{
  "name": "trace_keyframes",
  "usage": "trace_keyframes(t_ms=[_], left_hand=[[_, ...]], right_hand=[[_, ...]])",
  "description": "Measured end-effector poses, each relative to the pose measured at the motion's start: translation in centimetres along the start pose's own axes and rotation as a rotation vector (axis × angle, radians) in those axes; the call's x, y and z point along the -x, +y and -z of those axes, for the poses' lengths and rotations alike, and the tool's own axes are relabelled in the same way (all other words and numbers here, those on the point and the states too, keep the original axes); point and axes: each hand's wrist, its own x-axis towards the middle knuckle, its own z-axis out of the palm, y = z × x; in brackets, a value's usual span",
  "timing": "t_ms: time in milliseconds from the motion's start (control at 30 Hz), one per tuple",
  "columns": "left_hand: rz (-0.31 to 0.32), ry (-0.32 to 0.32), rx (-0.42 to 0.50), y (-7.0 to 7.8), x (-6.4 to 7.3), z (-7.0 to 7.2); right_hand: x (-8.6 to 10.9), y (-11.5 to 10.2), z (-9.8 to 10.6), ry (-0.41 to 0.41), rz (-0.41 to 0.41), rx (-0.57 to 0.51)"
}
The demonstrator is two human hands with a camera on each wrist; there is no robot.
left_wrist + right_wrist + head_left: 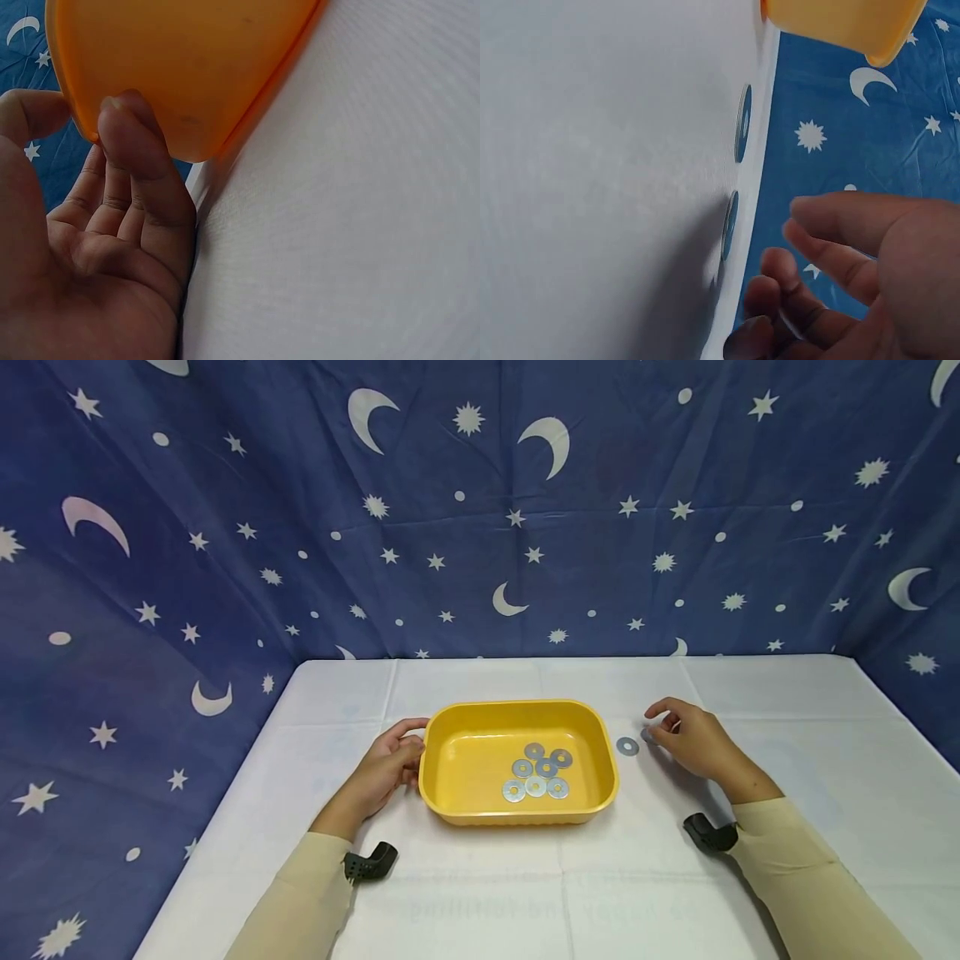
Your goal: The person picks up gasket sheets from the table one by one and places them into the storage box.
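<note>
A yellow plastic tray [465, 760] stands on the white table with several flat metal washers [522, 768] inside, toward its right. At the tray's left end, my left hand [384, 770] holds the rim; the left wrist view shows fingertips on both sides of the tray wall [187, 75]. To the right of the tray, a washer [627, 746] lies flat on the cloth. Another washer [730, 225] lies beside it, partly hidden by the right fingers in the head view. Over this second one hovers my right hand [693, 742], fingers loosely bent, apart from it and holding nothing.
A white cloth [480, 893] covers the table. Dark blue fabric [435, 543] with moons and stars hangs behind and at the sides. A black wrist device [371, 862] sits on the left sleeve and another black device [709, 833] on the right.
</note>
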Motion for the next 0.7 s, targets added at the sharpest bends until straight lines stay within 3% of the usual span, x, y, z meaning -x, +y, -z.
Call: trace_keyframes(t_ms=[300,700], left_hand=[[0.009,0.007,-0.016,0.10,0.09,-0.03],[0.005,0.006,-0.009,-0.14,0.04,0.08]], right_hand=[[-0.07,0.56,0.13,-0.106,-0.020,0.037],[-0.26,0.76,0.07,-0.155,-0.021,0.071]])
